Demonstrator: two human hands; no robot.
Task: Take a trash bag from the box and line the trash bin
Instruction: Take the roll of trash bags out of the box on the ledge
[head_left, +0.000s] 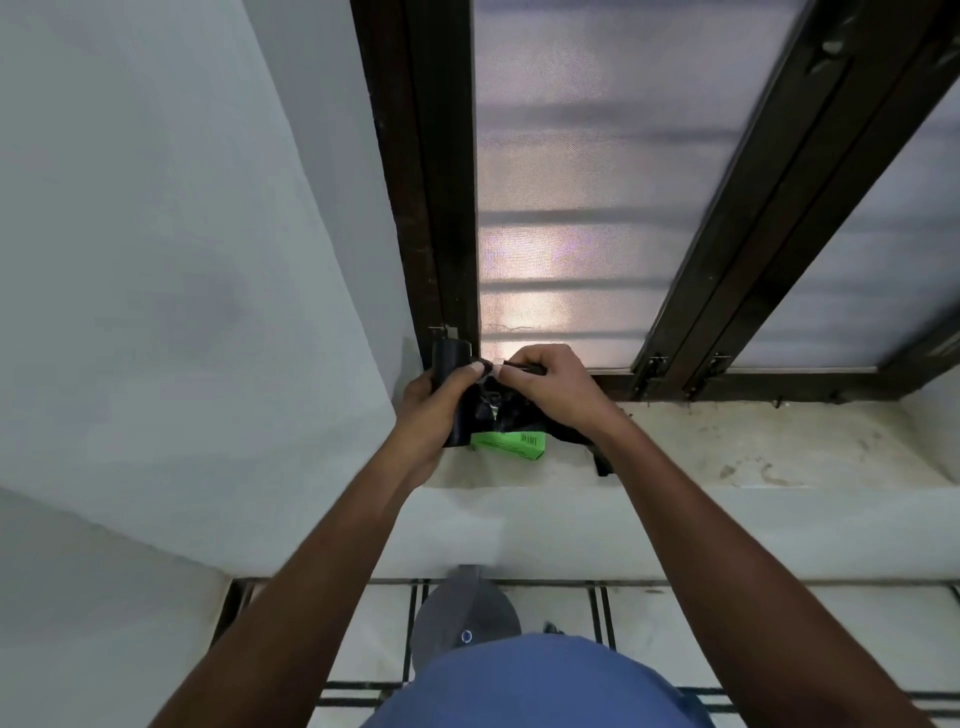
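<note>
Just above the green box (509, 446) on the window ledge (727, 447), the left hand (431, 410) clutched the roll of black bags (457, 395) while the right hand (550, 384) pinched its thin, slippery loose edge, likely the best hold.

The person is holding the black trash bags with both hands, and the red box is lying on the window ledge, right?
Not quite: the box is green, not red. The head view shows it lying on the window ledge, just below the left hand and right hand, which both hold the black trash bags.
</note>
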